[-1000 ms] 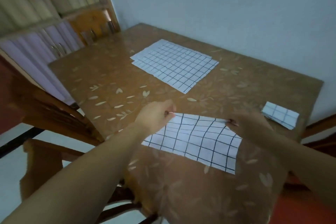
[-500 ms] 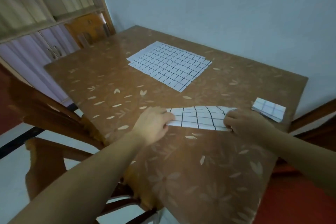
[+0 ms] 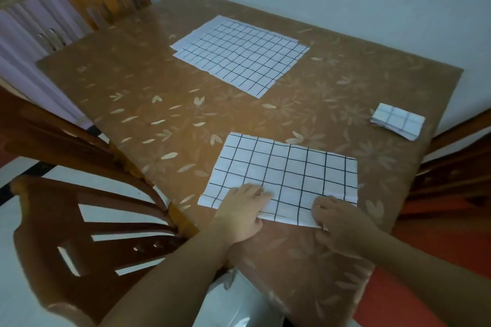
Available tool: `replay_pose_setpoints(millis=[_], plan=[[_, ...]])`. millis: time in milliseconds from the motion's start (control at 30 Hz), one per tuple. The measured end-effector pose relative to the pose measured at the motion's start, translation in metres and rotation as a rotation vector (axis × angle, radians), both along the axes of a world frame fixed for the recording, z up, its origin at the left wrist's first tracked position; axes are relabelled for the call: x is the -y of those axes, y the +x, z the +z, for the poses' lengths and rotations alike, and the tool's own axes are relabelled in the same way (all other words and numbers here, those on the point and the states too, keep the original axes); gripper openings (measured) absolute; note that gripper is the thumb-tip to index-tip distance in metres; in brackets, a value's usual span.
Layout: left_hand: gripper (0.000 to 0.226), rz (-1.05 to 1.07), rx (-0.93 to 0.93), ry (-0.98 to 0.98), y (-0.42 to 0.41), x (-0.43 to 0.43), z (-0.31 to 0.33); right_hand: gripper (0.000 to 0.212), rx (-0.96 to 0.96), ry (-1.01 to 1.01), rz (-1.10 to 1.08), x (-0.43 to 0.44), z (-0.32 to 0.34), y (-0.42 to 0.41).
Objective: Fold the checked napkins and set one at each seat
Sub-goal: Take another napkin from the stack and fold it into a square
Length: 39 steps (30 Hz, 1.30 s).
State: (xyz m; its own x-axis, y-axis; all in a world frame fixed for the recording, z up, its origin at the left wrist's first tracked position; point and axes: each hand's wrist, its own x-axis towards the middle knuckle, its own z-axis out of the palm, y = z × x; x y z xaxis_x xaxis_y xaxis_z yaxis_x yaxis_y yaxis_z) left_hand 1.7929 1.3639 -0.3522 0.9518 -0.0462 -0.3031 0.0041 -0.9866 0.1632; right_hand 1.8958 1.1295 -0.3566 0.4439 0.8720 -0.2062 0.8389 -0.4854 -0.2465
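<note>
Weighing risks first. Judged a skewed fold most likely for the checked napkin: could come from raising the two pinched spots unevenly, or from dragging rather than carrying the sheet across the glossy table. Judged a second risk at the napkin's left near corner, outside both grips: might sag or crease on lifting. Found the checked napkin lying flat, on the wearer's side of the stack of flat napkins, slightly right of it, well apart. Saw left hand curled over the napkin edge farthest from the stack, thumb tucked at that edge, pinching it. Saw right hand curled likewise, fingertips nipping the same edge further right. Logged folded napkin right of the stack, untouched.
</note>
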Motion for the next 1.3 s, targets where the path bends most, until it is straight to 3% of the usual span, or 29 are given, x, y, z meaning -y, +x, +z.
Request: replay_pose_setpoints(millis=[133,233,300,367,433,500,600,667,733,800,867,933,1033,1133,1200,1300], plan=[[0.032,-0.041,0.135,0.066,0.016,0.014,-0.003,0.011,-0.023,0.09,-0.08,-0.014,0.017,0.005],[0.029,0.079,0.071,0.026,0.028,0.006,0.014,0.01,0.084,0.109,-0.18,-0.019,0.042,0.023],[0.035,0.17,0.054,-0.175,0.038,0.0,0.035,0.026,0.159,0.194,-0.355,-0.016,0.056,0.045],[0.047,0.306,0.091,-0.424,0.047,-0.007,0.06,0.06,0.143,0.357,-0.63,-0.014,0.071,0.064],[0.053,0.481,0.086,-0.753,0.057,-0.014,0.086,0.09,-0.146,0.588,-0.958,-0.011,0.08,0.081],[0.046,0.617,0.097,-1.073,0.067,-0.023,0.108,0.098,-0.585,0.807,-1.087,-0.01,0.08,0.09],[0.064,0.844,0.04,-1.44,0.073,-0.038,0.119,0.058,-1.014,0.835,-0.945,-0.017,0.072,0.088],[0.058,0.936,0.043,-1.57,0.07,-0.044,0.114,0.051,-1.249,0.809,-0.853,-0.022,0.06,0.081],[0.074,1.042,0.046,-1.585,0.067,-0.046,0.102,0.066,-1.373,0.751,-0.81,-0.025,0.055,0.073],[0.095,1.182,0.047,-1.567,0.059,-0.045,0.083,0.05,-1.335,0.7,-0.829,-0.026,0.053,0.068],[0.085,1.261,0.034,-1.517,0.05,-0.043,0.065,0.021,-1.256,0.653,-0.914,-0.025,0.052,0.062],[0.065,1.311,-0.038,-1.453,0.039,-0.039,0.047,0.012,-1.181,0.575,-1.023,-0.021,0.039,0.056],[0.039,1.333,-0.122,-1.365,0.018,-0.027,0.025,0.038,-1.123,0.434,-1.159,-0.014,0.01,0.046],[0.045,1.323,-0.162,-1.224,0.001,-0.018,0.001,0.056,-1.001,0.269,-1.198,-0.005,-0.016,0.034],[0.046,1.336,-0.136,-1.188,-0.004,-0.015,-0.003,0.056,-0.853,0.194,-1.126,0.0,-0.02,0.028],[0.068,1.323,-0.142,-1.182,-0.007,-0.012,0.0,0.06,-0.785,0.217,-1.086,0.003,-0.019,0.028]])
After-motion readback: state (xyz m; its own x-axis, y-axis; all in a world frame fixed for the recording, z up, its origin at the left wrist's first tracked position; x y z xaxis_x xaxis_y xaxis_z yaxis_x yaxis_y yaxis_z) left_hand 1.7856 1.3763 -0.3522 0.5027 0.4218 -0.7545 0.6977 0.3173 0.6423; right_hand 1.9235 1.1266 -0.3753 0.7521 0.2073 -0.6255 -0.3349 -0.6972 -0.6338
